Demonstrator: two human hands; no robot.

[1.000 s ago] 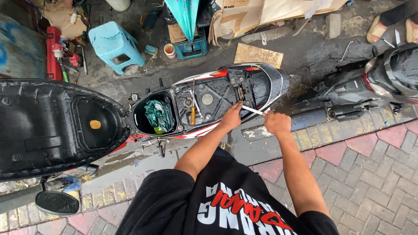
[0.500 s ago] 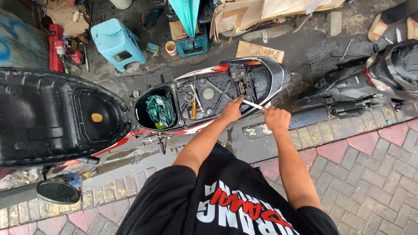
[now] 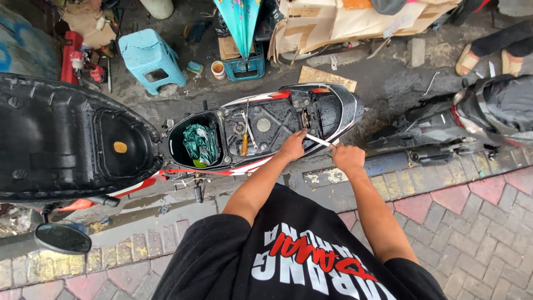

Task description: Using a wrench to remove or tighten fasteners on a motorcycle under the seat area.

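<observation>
Both hands, left hand (image 3: pixel 292 146) and right hand (image 3: pixel 348 157), have fingers closed around 1 slim white tool (image 3: pixel 319 140) over the scooter's open compartment (image 3: pixel 277 119).

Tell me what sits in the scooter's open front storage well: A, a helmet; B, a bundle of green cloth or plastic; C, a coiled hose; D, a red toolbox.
B: the storage well of the scooter holds a crumpled green bundle, while both hands, left and right, work further back with a thin white tool between them.
</observation>
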